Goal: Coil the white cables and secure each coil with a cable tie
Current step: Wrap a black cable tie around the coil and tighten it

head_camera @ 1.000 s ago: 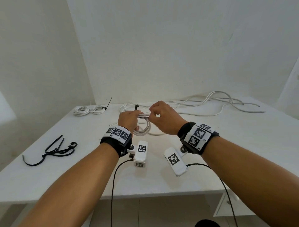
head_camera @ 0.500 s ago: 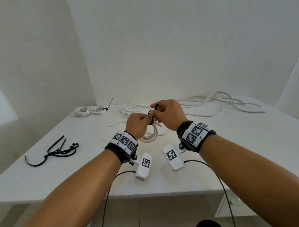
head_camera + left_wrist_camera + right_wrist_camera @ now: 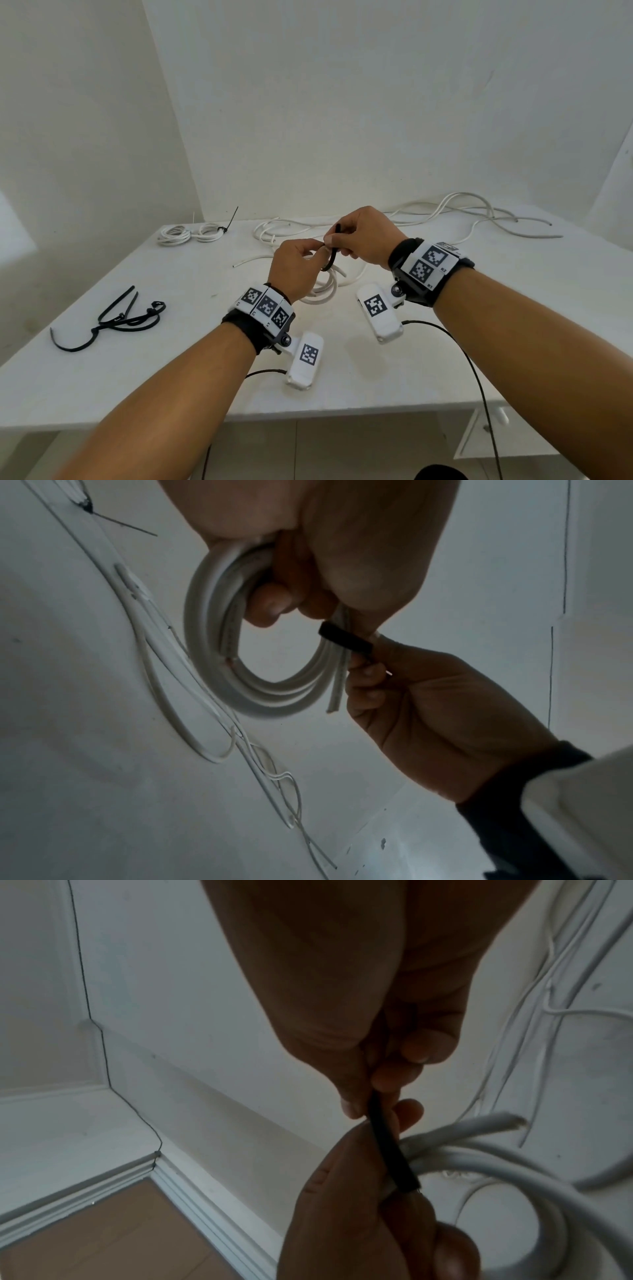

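Observation:
My left hand point(image 3: 298, 258) grips a coil of white cable point(image 3: 323, 289) and holds it up above the table; the left wrist view shows the coil point(image 3: 219, 631) hanging from the curled fingers. A black cable tie point(image 3: 331, 251) wraps round the coil's strands. My right hand point(image 3: 359, 234) pinches the tie between thumb and fingers, close against the left hand. The tie point(image 3: 390, 1146) runs from the right fingers down to the coil point(image 3: 479, 1167). The tie's head is hidden between the hands.
A tied pair of white coils point(image 3: 191, 233) lies at the table's back left. Loose white cables point(image 3: 472, 214) sprawl across the back right. Several spare black ties point(image 3: 116, 320) lie at the left. The white table's front edge point(image 3: 308, 413) is near me.
Both hands have come nearer to me with the coil. The right hand moved from the coil's strands to pinching the tie's upright end, which now stands higher.

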`<state>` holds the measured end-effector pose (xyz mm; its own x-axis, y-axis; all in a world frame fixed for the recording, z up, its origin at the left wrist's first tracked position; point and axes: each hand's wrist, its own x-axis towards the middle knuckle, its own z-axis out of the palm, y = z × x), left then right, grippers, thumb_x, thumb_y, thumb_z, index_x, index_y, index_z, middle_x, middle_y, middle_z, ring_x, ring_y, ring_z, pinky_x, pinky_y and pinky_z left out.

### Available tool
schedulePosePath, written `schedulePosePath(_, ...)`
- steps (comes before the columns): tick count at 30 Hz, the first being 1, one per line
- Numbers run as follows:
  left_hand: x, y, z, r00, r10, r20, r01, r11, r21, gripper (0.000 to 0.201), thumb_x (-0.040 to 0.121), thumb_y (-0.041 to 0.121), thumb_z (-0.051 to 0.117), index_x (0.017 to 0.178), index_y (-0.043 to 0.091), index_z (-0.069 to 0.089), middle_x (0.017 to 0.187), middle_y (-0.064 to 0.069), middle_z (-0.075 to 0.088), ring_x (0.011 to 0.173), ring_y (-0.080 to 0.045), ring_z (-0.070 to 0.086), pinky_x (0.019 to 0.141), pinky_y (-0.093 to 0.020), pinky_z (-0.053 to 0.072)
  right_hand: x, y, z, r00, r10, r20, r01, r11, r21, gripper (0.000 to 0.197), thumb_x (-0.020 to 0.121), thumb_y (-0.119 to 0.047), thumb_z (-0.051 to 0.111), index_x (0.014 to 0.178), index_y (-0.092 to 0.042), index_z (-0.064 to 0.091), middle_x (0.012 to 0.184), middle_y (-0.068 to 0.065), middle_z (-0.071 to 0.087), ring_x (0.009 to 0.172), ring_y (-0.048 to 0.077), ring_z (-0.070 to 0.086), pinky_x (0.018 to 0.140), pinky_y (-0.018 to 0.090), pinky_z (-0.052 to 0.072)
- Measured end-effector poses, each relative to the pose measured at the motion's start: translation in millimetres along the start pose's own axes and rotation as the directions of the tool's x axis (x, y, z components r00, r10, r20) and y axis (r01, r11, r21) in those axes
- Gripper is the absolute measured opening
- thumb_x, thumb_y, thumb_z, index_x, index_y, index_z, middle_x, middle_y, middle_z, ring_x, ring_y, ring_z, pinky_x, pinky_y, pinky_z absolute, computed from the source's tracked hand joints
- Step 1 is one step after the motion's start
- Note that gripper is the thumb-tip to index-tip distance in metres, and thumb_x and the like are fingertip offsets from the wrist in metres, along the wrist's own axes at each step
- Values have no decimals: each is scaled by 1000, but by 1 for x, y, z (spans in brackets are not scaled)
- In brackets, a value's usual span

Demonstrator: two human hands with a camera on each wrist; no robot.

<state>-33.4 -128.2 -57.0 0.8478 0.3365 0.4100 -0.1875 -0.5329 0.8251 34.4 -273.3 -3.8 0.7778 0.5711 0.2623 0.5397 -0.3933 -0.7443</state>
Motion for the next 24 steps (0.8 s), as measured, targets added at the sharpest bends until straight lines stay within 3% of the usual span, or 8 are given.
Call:
schedulePosePath(3, 3, 2, 1, 991, -100, -89, 89, 988, -124, 18, 88, 19, 66, 75, 15, 77, 62, 8, 69, 48, 1, 53, 57, -24, 40, 0, 3, 7, 997, 74, -9, -69, 962, 264, 16, 97, -13, 59, 101, -8, 75, 72, 8, 67, 62, 12, 58, 62, 25, 49)
schedulePosePath(6, 7, 2, 0, 965, -210, -154, 174, 960, -220, 18, 85, 17, 68, 71, 19, 78, 61, 8, 68, 51, -6, 51, 61, -29, 41, -1, 0, 9, 988, 152, 0, -129, 839, 529, 22, 101, -11, 53, 117, -9, 68, 77, 0, 66, 67, 11, 62, 66, 25, 49)
schedulePosePath(8, 8, 4, -2, 953, -244, -180, 197, 950, -244, 20, 85, 17, 68, 69, 22, 77, 58, 11, 67, 54, -9, 52, 66, -32, 44, -2, -4, 10, 978, 209, 1, -157, 731, 664, 24, 100, -11, 57, 123, -9, 61, 80, 1, 68, 73, 15, 67, 71, 30, 52)
schedulePosePath(10, 11, 7, -5, 946, -259, -193, 207, 945, -254, 21, 86, 16, 67, 68, 23, 76, 52, 14, 64, 54, -10, 51, 67, -33, 45, -3, -6, 12, 961, 276, -3, -168, 594, 787, 29, 96, -11, 64, 123, -9, 51, 84, 7, 71, 75, 21, 71, 73, 36, 56)
schedulePosePath(12, 13, 10, -6, 940, -274, -204, 215, 939, -268, 21, 85, 16, 67, 67, 23, 75, 52, 13, 64, 52, -11, 48, 66, -33, 43, -4, -6, 14, 952, 306, -34, -142, 535, 833, 26, 93, -9, 68, 113, -8, 51, 85, 12, 71, 73, 24, 72, 68, 35, 58)
schedulePosePath(16, 15, 11, -8, 943, -259, -207, 207, 948, -243, 18, 83, 18, 69, 66, 19, 76, 64, -3, 66, 46, -14, 42, 61, -33, 39, -7, -9, 20, 953, 244, -182, -42, 698, 715, 3, 89, -5, 69, 88, -2, 69, 76, 11, 71, 63, 20, 67, 64, 31, 56)
schedulePosePath(20, 15, 7, -9, 956, -211, -204, 182, 971, -154, 16, 81, 18, 69, 67, 14, 76, 53, 1, 58, 44, -13, 42, 57, -31, 39, -8, -10, 22, 966, 16, -259, 66, 950, 304, 8, 83, -13, 70, 80, -13, 78, 69, 1, 74, 64, 16, 67, 69, 33, 60)
schedulePosePath(24, 14, 5, -9, 960, -196, -202, 175, 977, -118, 16, 82, 19, 68, 70, 13, 76, 46, 9, 57, 46, -13, 45, 56, -28, 39, -8, -8, 22, 975, -46, -217, 79, 986, 145, 10, 84, -18, 70, 78, -20, 78, 65, -3, 73, 63, 17, 69, 66, 32, 57)
